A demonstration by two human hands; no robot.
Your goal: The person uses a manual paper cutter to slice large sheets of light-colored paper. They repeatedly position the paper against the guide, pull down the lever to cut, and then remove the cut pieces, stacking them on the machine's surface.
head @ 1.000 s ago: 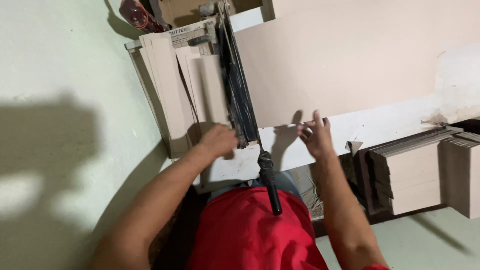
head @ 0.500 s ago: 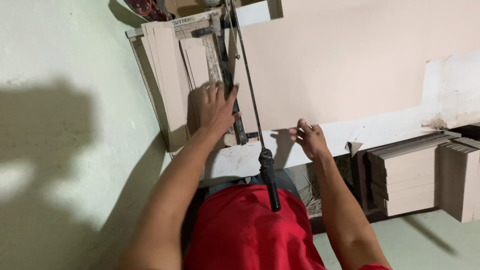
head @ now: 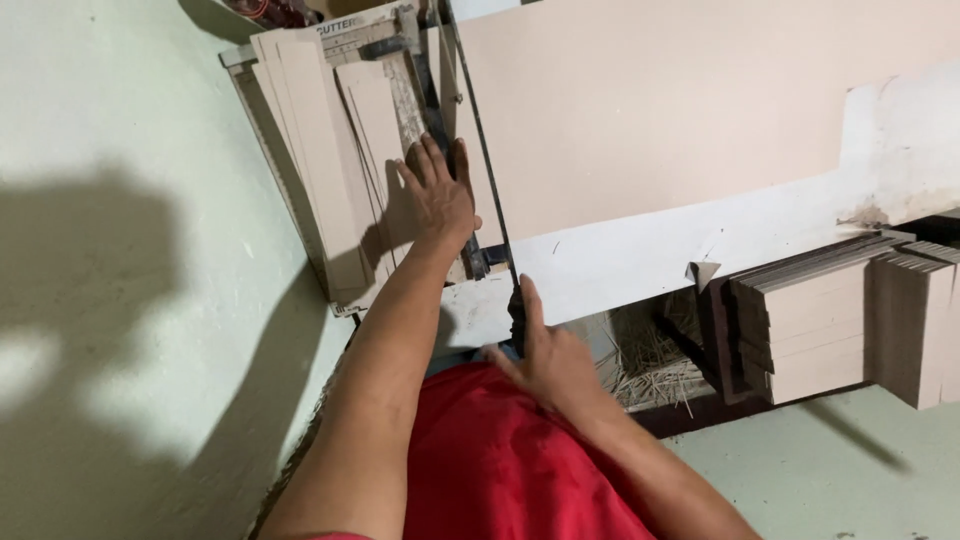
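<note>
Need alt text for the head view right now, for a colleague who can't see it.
The right hand grips the black lever handle of a paper cutter, while the left hand presses flat on cardboard strips. A large beige cardboard sheet lies right of the blade.

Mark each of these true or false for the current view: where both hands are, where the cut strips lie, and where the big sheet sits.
1. The left hand presses flat on the cutter bed. True.
2. The right hand rests on the big sheet. False: it grips the cutter handle, close to the body.
3. Cut strips lie left of the blade arm. True.
4. The big sheet lies left of the blade arm. False: it lies to the right.
5. Stacked boards stand at the right, below the table edge. True.
</note>
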